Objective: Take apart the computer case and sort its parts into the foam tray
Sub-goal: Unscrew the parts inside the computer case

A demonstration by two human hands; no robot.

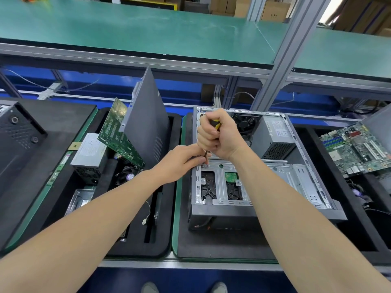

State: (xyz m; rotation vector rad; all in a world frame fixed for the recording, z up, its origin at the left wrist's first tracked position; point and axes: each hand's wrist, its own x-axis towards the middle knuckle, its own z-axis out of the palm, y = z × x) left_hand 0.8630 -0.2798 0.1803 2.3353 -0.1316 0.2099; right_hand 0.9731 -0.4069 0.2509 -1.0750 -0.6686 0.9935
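Observation:
An open computer case (275,187) lies on its side on a black foam pad in front of me. My right hand (220,134) grips a yellow-and-black screwdriver (215,121) held upright, its shaft (205,155) pointing down at a screw on the silver drive bracket (222,166). My left hand (182,159) pinches the shaft just above the tip. Inside the case sit a black fan (246,123) and a grey power supply (275,136). The foam tray (165,240) to the left holds a side panel (148,123), a green circuit board (118,132), another power supply (88,153) and smaller parts.
Another black foam block (42,144) with a dark case lies at far left. A motherboard (357,146) rests in a foam tray at the right. A green-topped shelf (148,32) and an aluminium post (283,60) stand behind. The bench's front rail (190,265) runs near me.

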